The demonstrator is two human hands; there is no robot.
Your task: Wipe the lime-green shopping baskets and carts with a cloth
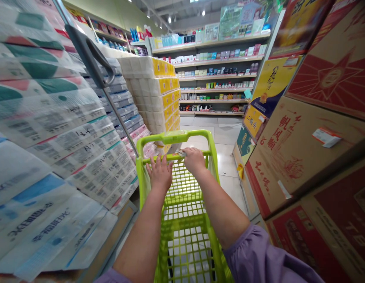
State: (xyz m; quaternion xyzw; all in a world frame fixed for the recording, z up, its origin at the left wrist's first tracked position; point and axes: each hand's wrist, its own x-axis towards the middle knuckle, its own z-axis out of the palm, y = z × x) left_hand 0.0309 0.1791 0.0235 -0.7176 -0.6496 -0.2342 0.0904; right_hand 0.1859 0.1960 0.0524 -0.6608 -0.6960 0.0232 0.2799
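Observation:
A lime-green plastic rolling shopping basket (pixel 182 224) with gridded walls stands before me, and I see nothing lying in it. Its long grey pull handle (pixel 89 57) rises from the far left corner and leans to the upper left. On the far rim bar lies my left hand (pixel 160 173), fingers spread over the edge. My right hand (pixel 194 160) is closed at the same bar, just to the right, with a small crumpled whitish thing (pixel 181 153) at its fingertips. What exactly that thing is cannot be made out.
Stacked tissue packs (pixel 58 129) line the left side. Farther on stands a pile of white and yellow paper rolls (pixel 153 92). Printed cardboard boxes (pixel 306 141) are piled along the right. Shelves (pixel 217 63) of small goods cross the back, beyond a tiled aisle floor (pixel 226 157).

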